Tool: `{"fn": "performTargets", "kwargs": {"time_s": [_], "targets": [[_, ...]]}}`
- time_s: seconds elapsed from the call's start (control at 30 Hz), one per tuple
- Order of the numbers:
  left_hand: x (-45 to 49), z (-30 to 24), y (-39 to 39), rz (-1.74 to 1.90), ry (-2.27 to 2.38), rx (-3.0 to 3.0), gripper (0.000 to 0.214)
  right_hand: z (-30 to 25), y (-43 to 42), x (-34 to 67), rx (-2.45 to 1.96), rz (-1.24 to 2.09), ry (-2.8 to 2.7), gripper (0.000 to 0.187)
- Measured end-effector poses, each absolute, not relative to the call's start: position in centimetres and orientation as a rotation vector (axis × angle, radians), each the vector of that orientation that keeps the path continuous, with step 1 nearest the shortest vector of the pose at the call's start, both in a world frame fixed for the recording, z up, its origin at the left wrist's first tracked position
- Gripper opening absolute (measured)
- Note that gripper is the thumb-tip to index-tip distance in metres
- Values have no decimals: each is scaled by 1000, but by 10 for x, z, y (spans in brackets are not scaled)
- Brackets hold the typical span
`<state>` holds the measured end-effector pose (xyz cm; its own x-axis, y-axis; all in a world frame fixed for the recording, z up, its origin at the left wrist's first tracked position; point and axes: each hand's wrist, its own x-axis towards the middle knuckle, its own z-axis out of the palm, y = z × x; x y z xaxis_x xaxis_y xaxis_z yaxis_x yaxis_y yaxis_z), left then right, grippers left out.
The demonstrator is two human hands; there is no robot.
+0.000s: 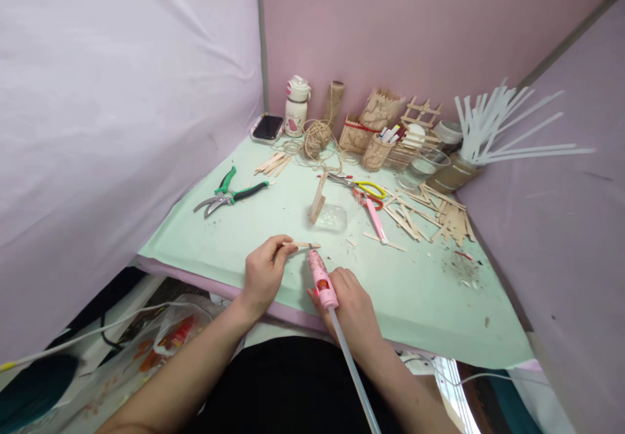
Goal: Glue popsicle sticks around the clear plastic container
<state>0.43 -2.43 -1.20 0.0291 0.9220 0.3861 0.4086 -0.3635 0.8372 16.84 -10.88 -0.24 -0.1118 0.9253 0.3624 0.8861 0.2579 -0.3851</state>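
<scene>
My left hand (266, 270) pinches one end of a wooden craft stick (303, 245) above the front of the table. In my right hand (352, 310) is a pink hot glue gun (319, 278), its nozzle at the stick's free end. A long translucent glue stick (354, 372) runs out of the gun's back toward me. Just beyond the nozzle lies a clear jar (332, 218) on its side, with a piece made of craft sticks (317, 203) upright at its left end.
Green-handled pruning shears (224, 194) lie at left. Yellow-handled scissors (368, 189), a pink pen-like tool (375, 220) and loose craft sticks (454, 219) lie to the right. Along the back stand a bottle (296, 108), twine ball (316, 138), stick-covered holders (378, 151) and white glue sticks (488, 128).
</scene>
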Motion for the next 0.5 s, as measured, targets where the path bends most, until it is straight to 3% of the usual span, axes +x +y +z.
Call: {"fn": "performTargets", "kwargs": {"time_s": [0.5], "targets": [[5, -12, -25, 1319, 1339, 1778, 13, -1, -110, 167, -1599, 105, -2016, 23]]}}
